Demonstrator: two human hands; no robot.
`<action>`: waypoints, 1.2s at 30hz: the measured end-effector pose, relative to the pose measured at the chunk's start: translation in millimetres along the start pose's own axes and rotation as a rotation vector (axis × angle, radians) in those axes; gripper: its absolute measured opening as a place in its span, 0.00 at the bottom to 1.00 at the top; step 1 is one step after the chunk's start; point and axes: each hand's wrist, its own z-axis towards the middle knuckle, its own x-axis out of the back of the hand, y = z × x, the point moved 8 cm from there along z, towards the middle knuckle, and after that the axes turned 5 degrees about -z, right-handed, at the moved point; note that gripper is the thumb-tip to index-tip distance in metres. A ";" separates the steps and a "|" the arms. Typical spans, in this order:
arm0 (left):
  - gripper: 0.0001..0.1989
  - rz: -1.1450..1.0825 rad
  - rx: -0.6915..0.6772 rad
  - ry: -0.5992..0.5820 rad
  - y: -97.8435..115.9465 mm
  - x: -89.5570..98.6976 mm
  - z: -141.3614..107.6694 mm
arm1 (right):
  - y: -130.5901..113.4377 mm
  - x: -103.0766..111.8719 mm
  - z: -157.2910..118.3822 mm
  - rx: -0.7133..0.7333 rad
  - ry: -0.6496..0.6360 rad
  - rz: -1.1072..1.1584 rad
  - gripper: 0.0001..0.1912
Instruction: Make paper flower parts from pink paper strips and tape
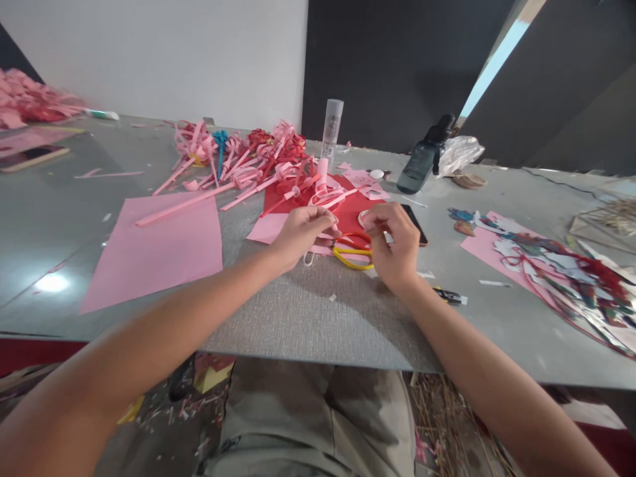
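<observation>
Above the near edge of the table, my left hand [309, 233] is closed in a pinch, and a thin white string [310, 256] hangs in a loop just under its fingers. My right hand [396, 242] is also closed, its thumb and forefinger pinched at a small white ring-shaped thing [362, 217], partly hidden by the fingertips. Between the hands lie scissors with red and yellow handles [354, 266]; their blades are not clearly visible. Under and behind them are a red paper sheet [348, 212] and a pink paper piece [263, 228].
Curled pink and red paper-strip flowers [248, 159] are heaped behind, by a clear tube [332, 126] and dark bottle [420, 162]. A pink sheet [163, 245] lies left. A cutter [450, 295], a phone [415, 224] and coloured scraps [561, 258] are on the right.
</observation>
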 end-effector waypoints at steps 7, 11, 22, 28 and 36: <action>0.06 -0.058 -0.110 -0.007 3.4 -0.5 0.8 | 4.2 -36.4 -10.5 -0.064 -0.422 0.075 0.09; 0.05 0.007 -0.172 -0.033 1.6 -5.5 0.1 | 2.3 -55.3 -22.5 -0.104 -0.624 0.120 0.07; 0.05 0.167 -0.206 -0.043 5.7 -5.2 -1.4 | -9.4 -72.5 -47.4 -0.104 -1.044 0.039 0.11; 0.03 0.182 -0.260 -0.073 8.7 -10.0 -3.6 | -1.8 -73.4 -45.0 -0.139 -0.981 -0.085 0.11; 0.04 0.250 -0.300 -0.068 9.7 -10.1 -3.6 | 6.9 -71.3 -39.6 -0.187 -0.891 -0.275 0.10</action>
